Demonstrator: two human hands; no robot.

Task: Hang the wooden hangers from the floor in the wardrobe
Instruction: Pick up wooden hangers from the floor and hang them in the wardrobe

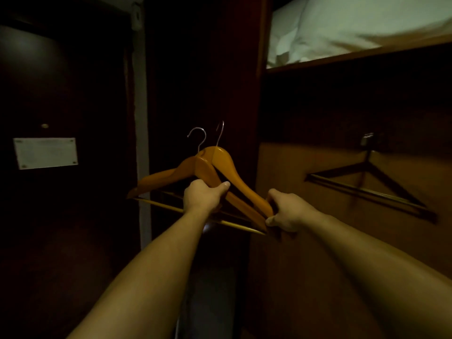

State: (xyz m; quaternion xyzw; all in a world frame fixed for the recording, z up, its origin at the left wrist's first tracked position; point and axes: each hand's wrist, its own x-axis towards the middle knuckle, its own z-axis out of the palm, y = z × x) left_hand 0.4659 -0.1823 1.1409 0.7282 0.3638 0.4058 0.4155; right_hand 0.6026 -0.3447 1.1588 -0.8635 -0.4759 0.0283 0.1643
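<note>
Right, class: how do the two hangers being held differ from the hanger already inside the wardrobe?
The held hangers look bright orange-brown; the wardrobe hanger looks dark, in shadow. The held hangers are gripped by the left hand and right hand, hooks free; the wardrobe hanger hangs from a fitting. Both have sloped shoulders and a bottom bar.

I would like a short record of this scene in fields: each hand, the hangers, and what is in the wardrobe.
left hand: grips a sloping arm of the wooden hangers
right hand: grips their right ends
hangers: two, held together, upright, metal hooks on top, not yet hung
wardrobe: one dark hanger already hangs inside
upper shelf: white bedding lies on it
</note>
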